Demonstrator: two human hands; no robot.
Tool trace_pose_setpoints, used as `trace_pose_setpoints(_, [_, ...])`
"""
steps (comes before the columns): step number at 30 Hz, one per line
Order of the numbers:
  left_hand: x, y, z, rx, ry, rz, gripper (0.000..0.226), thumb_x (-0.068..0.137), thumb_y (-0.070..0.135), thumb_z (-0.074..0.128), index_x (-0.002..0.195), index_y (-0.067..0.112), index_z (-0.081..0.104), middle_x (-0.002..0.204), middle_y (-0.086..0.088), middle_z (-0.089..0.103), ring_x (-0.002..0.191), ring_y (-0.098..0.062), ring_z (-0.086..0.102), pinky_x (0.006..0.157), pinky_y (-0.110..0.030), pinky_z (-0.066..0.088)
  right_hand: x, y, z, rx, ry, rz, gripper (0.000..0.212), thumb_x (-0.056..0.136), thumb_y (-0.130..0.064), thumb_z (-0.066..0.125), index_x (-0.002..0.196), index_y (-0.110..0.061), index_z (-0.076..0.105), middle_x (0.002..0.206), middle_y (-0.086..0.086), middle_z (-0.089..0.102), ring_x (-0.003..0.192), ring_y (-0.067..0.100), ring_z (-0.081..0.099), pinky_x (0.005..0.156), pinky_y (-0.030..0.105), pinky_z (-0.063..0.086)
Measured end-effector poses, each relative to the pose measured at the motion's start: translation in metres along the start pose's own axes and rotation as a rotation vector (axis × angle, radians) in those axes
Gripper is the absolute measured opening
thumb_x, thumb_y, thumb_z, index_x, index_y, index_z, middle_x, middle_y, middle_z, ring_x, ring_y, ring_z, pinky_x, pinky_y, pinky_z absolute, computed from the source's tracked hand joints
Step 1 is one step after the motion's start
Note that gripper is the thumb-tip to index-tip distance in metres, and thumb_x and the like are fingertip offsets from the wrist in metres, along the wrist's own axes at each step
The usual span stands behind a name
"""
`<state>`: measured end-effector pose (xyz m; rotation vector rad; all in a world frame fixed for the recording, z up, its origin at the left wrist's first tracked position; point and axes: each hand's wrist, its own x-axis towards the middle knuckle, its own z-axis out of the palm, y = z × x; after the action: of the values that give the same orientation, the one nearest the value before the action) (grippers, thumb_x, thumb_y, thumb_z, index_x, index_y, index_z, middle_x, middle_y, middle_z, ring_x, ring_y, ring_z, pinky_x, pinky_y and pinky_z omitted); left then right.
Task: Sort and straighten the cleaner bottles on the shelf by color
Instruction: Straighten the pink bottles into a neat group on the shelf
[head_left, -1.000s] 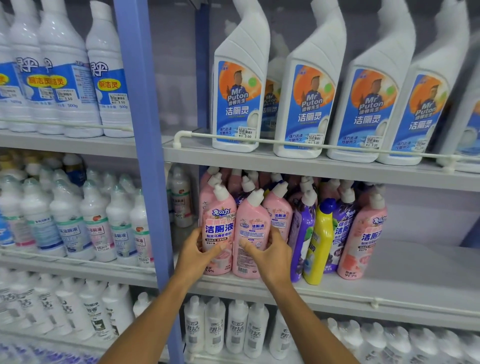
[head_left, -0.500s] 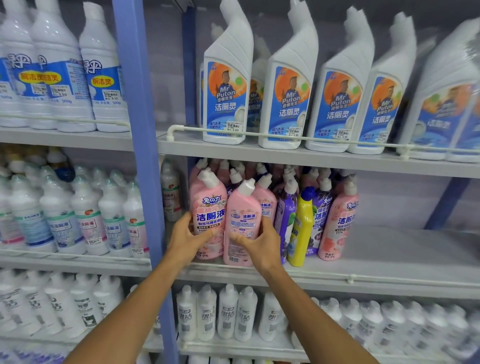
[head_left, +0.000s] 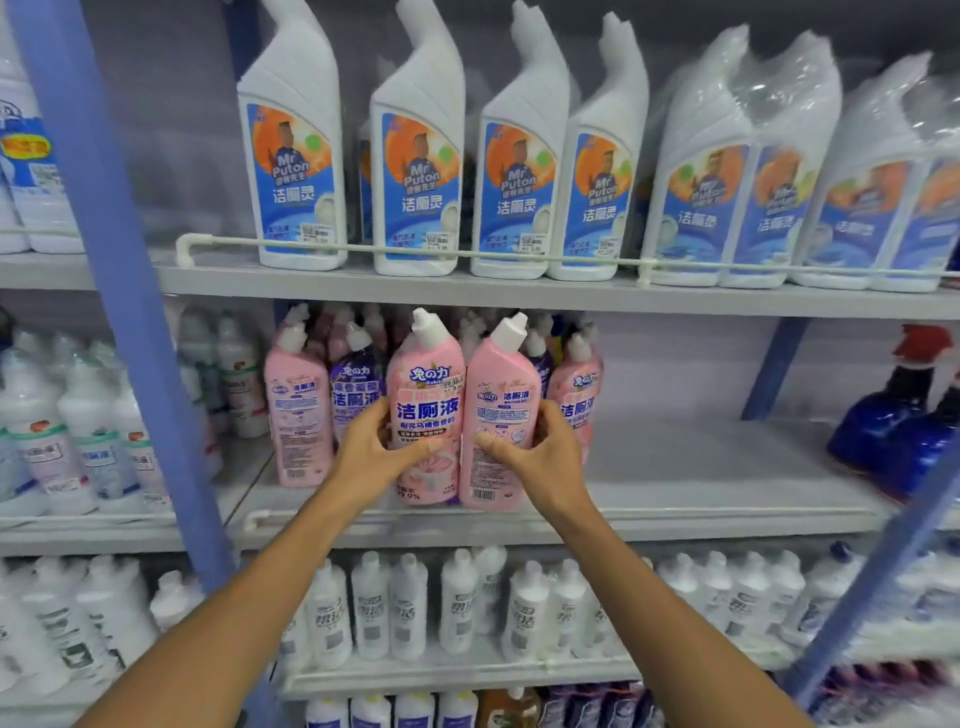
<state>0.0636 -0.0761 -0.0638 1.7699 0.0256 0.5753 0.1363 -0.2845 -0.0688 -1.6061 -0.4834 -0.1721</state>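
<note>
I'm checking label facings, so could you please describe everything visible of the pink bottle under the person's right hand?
The pink cleaner bottle looks like glossy plastic, with a white angled cap leaning right. Its back label faces out: small print and a barcode near the base. It stands roughly upright at the front of the middle shelf. The right hand grips its right side, thumb across the front. Its left side touches the pink bottle in the left hand.

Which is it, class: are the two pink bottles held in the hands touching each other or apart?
Touching. The head view shows the left pink bottle and the right pink bottle pressed side by side, no gap along their bodies.
</note>
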Motion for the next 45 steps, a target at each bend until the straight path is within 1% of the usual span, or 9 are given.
trace_pose_setpoints(5, [0.008, 0.01, 0.096, -0.024, -0.034, -0.012, 0.051, 0.072, 0.011, 0.089, 0.114, 0.023, 0.063, 0.096, 0.021, 0.077, 0.09, 0.0, 0.073, 0.072, -0.014, 0.056, 0.011, 0.017, -0.095, 0.001, 0.031, 0.035, 0.057, 0.069, -0.02, 0.094, 0.114, -0.013, 0.06, 0.103, -0.003, 0.075, 0.09, 0.009, 0.074, 0.076, 0.027, 0.061])
trace_pose_setpoints(14, [0.033, 0.028, 0.279, -0.024, -0.051, -0.015, 0.046, 0.073, 0.003, 0.087, 0.113, 0.011, 0.066, 0.091, 0.01, 0.078, 0.083, -0.001, 0.073, 0.07, -0.015, 0.055, 0.051, 0.058, -0.271, -0.044, 0.052, 0.054, 0.06, 0.069, -0.025, 0.094, 0.118, -0.015, 0.06, 0.107, -0.003, 0.075, 0.092, 0.01, 0.074, 0.077, 0.03, 0.063])
trace_pose_setpoints(21, [0.064, 0.022, 0.384, 0.013, -0.104, -0.092, 0.052, 0.068, 0.017, 0.093, 0.113, 0.015, 0.068, 0.096, 0.005, 0.079, 0.089, -0.009, 0.075, 0.074, -0.023, 0.059, 0.086, 0.091, -0.37, -0.071, 0.085, 0.111, 0.057, 0.071, -0.017, 0.092, 0.117, -0.012, 0.059, 0.106, -0.002, 0.075, 0.09, 0.009, 0.074, 0.074, 0.028, 0.062])
trace_pose_setpoints(25, [0.078, 0.005, 0.423, 0.057, -0.115, -0.129, 0.052, 0.068, 0.014, 0.093, 0.113, 0.011, 0.067, 0.092, 0.006, 0.077, 0.081, 0.0, 0.073, 0.069, -0.018, 0.058, 0.097, 0.123, -0.395, -0.077, 0.1, 0.17, 0.059, 0.07, -0.02, 0.093, 0.117, -0.013, 0.058, 0.108, 0.0, 0.075, 0.093, 0.013, 0.075, 0.08, 0.038, 0.064])
trace_pose_setpoints(27, [0.083, -0.008, 0.435, 0.052, -0.122, -0.153, 0.054, 0.07, 0.017, 0.092, 0.117, 0.013, 0.066, 0.101, 0.004, 0.076, 0.09, -0.008, 0.073, 0.069, -0.021, 0.06, 0.101, 0.137, -0.401, -0.089, 0.112, 0.181, 0.057, 0.071, -0.022, 0.092, 0.117, -0.016, 0.06, 0.107, 0.0, 0.075, 0.094, 0.015, 0.075, 0.081, 0.04, 0.064])
trace_pose_setpoints(34, [0.119, -0.032, 0.459, 0.037, -0.157, -0.194, 0.053, 0.07, 0.026, 0.092, 0.115, 0.028, 0.064, 0.109, 0.011, 0.074, 0.103, -0.012, 0.068, 0.082, -0.034, 0.059, 0.126, 0.153, -0.41, -0.121, 0.132, 0.164, 0.052, 0.073, -0.024, 0.091, 0.112, -0.025, 0.058, 0.106, -0.004, 0.076, 0.09, 0.012, 0.075, 0.076, 0.034, 0.064])
trace_pose_setpoints(39, [0.128, -0.034, 0.477, -0.015, -0.165, -0.157, 0.052, 0.077, 0.023, 0.088, 0.121, 0.027, 0.06, 0.109, 0.015, 0.07, 0.099, -0.002, 0.066, 0.064, -0.014, 0.053, 0.138, 0.166, -0.411, -0.208, 0.246, 0.132, 0.058, 0.071, -0.028, 0.093, 0.113, -0.021, 0.054, 0.105, -0.006, 0.074, 0.087, 0.008, 0.074, 0.071, 0.026, 0.062])
trace_pose_setpoints(42, [0.127, -0.038, 0.485, -0.063, -0.145, -0.15, 0.05, 0.077, 0.014, 0.087, 0.118, 0.025, 0.06, 0.111, 0.01, 0.072, 0.099, -0.005, 0.069, 0.066, -0.014, 0.055, 0.141, 0.174, -0.409, -0.215, 0.305, 0.078, 0.06, 0.069, -0.028, 0.094, 0.112, -0.02, 0.053, 0.104, -0.005, 0.073, 0.087, 0.006, 0.073, 0.07, 0.025, 0.062])
trace_pose_setpoints(45, [0.129, -0.037, 0.485, -0.065, -0.147, -0.16, 0.048, 0.076, 0.016, 0.087, 0.115, 0.028, 0.06, 0.112, 0.011, 0.072, 0.101, -0.006, 0.069, 0.071, -0.017, 0.057, 0.141, 0.171, -0.412, -0.198, 0.249, 0.08, 0.059, 0.072, -0.027, 0.092, 0.115, -0.017, 0.052, 0.106, -0.007, 0.072, 0.087, 0.002, 0.072, 0.069, 0.02, 0.06])
